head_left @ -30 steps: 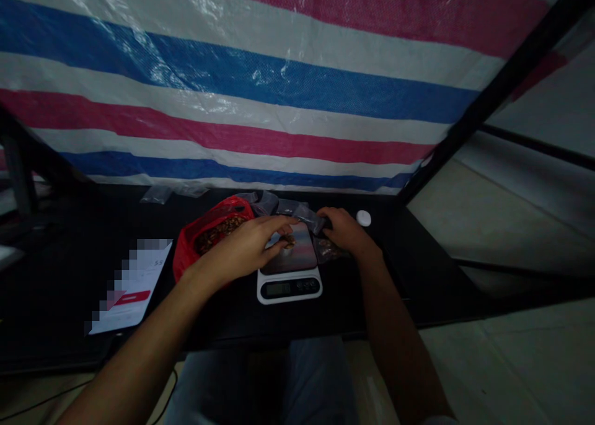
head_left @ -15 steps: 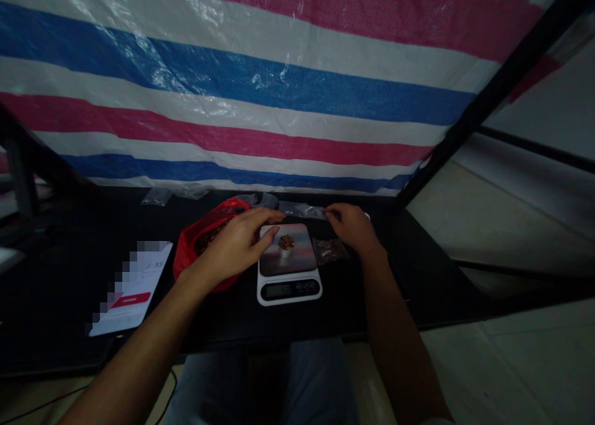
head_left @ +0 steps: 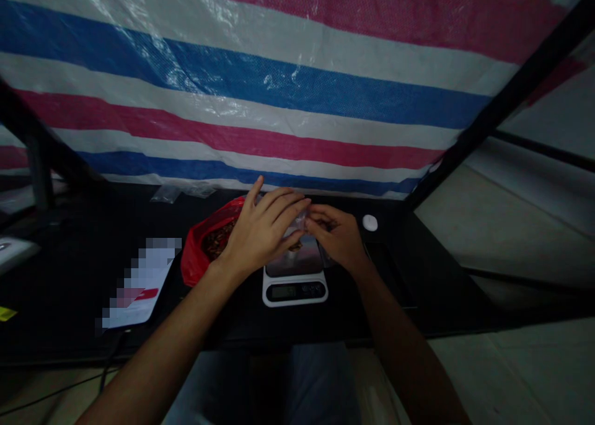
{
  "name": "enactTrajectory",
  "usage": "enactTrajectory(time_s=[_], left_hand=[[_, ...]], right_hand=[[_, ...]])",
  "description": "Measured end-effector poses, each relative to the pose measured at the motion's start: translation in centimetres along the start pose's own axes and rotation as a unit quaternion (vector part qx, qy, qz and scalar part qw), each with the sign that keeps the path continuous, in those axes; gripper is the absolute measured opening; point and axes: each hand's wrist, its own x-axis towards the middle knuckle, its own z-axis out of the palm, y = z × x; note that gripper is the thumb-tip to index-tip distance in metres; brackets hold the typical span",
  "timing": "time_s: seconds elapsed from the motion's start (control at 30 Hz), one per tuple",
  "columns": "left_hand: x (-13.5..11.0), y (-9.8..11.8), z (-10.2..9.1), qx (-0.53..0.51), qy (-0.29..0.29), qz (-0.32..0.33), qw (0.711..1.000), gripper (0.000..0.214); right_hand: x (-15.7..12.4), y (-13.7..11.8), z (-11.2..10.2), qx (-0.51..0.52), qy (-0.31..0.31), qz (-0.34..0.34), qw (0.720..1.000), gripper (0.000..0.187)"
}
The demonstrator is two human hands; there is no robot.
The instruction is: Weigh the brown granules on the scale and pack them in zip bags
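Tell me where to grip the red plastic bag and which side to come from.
Pinch the red plastic bag at its left rim, coming from the left. The left hand covers its right side beside the digital kitchen scale, while the left rim lies free. Brown pieces show in its open mouth, so keep it flat.

Tarpaulin [head_left: 232, 84]: woven plastic sheeting, finely textured weave, glossy where light catches it.
Kitchen scale [head_left: 295, 293]: white plastic casing, smooth and glossy; its top plate is mirror-shiny.
Red bag [head_left: 198, 258]: thin plastic, crinkled and shiny.
Clear bag [head_left: 300, 220]: thin transparent plastic, glossy.
Paper sheet [head_left: 139, 289]: smooth, matt white paper, partly blurred.
Tabletop [head_left: 69, 301]: black, smooth, mostly matt.
Floor tile [head_left: 511, 363]: pale, smooth, faintly shiny.
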Motion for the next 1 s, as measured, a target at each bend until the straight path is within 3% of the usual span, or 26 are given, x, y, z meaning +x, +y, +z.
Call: enactTrajectory(time_s=[0.17,0.33,0.43,0.57,0.7,0.83,1.0], left_hand=[[-0.7,-0.4,-0.1,-0.044,-0.01,-0.032,0.998,0.049],[-1.1,-1.0,0.1,-0.09,-0.002,-0.044,0.995,0.049],[-1.6,-1.8,-0.2,-0.122,0.003,-0.084,0.989,0.047],[-3.0,-3.0,-0.8,-0.139,-0.058,-0.125,0.981,0.052],[-4.5,-3.3,-0.5,-0.157,-0.127,-0.145,0.969,0.061],[-5.1,-2.8,0.0,-0.169,-0.178,-0.164,0.955,0.069],[-5.0,-2.3,0.4,-0.199,-0.181,-0.167,0.949,0.07]], right_hand=[[-0.2,0.0,0.3,0.022,-0.001,0.025,0.999,0.035],[-0.3,0.1,0.4,0.072,-0.042,0.02,0.996,0.035],[0.0,0.4,-0.7,0.035,-0.101,0.005,0.994,0.033],[0.2,0.8,-2.5,-0.084,-0.201,-0.022,0.976,0.045],[0.1,0.9,-2.6,-0.127,-0.254,-0.009,0.959,0.054],[0.0,1.0,-1.8,-0.136,-0.263,-0.002,0.955,0.039],[0.2,0.9,-1.6,-0.103,-0.247,-0.011,0.964,0.033]])
